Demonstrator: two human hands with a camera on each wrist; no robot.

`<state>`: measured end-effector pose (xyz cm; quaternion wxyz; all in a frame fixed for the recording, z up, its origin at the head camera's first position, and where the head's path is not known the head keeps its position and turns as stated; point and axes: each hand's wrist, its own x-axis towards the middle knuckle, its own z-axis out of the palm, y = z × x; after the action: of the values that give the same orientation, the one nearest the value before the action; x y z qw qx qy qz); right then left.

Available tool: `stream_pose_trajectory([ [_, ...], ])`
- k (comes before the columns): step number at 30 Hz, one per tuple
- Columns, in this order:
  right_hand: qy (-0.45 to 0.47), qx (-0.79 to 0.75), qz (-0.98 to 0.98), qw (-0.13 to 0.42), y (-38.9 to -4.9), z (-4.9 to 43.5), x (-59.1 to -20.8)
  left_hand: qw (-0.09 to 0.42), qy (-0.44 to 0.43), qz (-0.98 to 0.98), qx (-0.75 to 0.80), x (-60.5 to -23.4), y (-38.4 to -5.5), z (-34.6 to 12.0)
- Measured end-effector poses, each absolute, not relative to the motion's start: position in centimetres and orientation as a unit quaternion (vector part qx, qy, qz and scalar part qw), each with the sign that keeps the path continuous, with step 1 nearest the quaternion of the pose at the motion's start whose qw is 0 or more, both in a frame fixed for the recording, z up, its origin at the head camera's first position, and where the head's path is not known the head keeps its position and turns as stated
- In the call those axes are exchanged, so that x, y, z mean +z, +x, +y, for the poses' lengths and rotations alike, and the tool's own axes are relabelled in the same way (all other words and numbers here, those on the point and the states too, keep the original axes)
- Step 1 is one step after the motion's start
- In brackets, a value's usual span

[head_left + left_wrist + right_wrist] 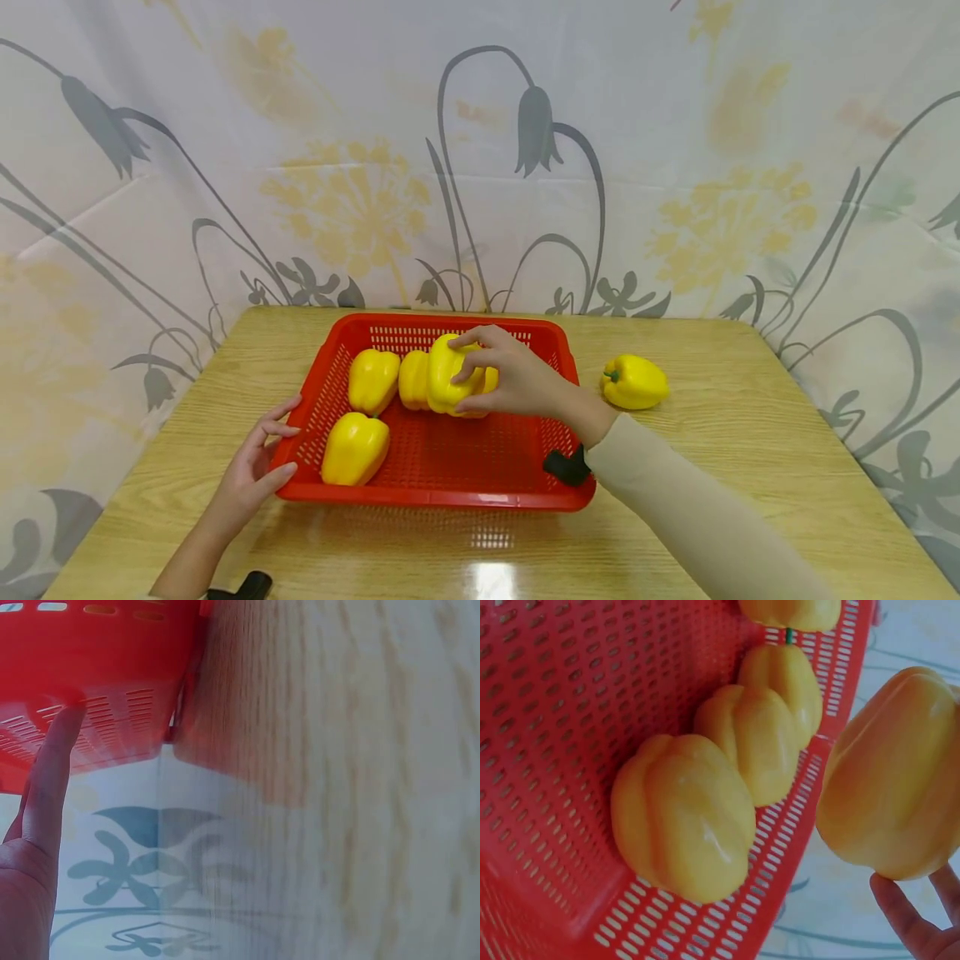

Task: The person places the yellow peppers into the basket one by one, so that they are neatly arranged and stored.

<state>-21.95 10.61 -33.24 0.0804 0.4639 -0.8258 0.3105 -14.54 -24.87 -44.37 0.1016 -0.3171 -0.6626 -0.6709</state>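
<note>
My right hand (517, 375) pinches a yellow bell pepper (446, 377) between thumb and fingers, over the back middle of a red plastic basket (435, 497). In the right wrist view, the held pepper (892, 780) is apart from the peppers lying below. Several yellow bell peppers are in the basket, including one (373, 379) at the back left and one (356, 450) at the front left. The held pepper partly covers another behind it. My left hand (251, 467) touches the basket's left side, its fingers fairly straight against the outer wall (112, 667).
Another yellow bell pepper (635, 382) with a green stem lies on the wooden table (720, 400), right of the basket. Behind the table hangs a floral-patterned cloth (480, 167). My right sleeve (697, 508) crosses the basket's right rim.
</note>
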Motion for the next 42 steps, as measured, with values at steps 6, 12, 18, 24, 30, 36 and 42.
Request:
stream_pose_trajectory([
  [6, 0.48, 0.296, -0.824, 0.05, -22.4, 9.1, -34.2, 0.103, -0.306, -0.664, -0.675, -44.3, -14.6, -24.7],
  [12, 0.494, 0.263, -0.829, 0.01, -22.7, 7.9, -35.4, 0.1, -0.297, -0.667, -0.676, -44.2, -14.5, -24.5],
  [18, 0.515, 0.222, -0.827, -0.033, -22.7, 7.0, -36.2, 0.107, -0.296, -0.675, -0.668, -44.1, -14.6, -24.4],
  [24, 0.539, 0.174, -0.822, -0.056, -22.6, 6.2, -36.9, 0.108, -0.301, -0.671, -0.669, -44.1, -14.6, -24.4],
  [30, 0.546, 0.143, -0.821, -0.091, -22.6, 6.2, -37.0, 0.115, -0.3, -0.678, -0.662, -44.0, -14.6, -24.2],
  [36, 0.557, 0.15, -0.81, -0.103, -22.8, 6.2, -36.6, 0.126, -0.302, -0.68, -0.657, -44.2, -14.5, -24.4],
  [42, 0.595, 0.155, -0.785, -0.079, -22.6, 5.4, -36.7, 0.116, -0.296, -0.678, -0.662, -44.2, -14.4, -24.6],
])
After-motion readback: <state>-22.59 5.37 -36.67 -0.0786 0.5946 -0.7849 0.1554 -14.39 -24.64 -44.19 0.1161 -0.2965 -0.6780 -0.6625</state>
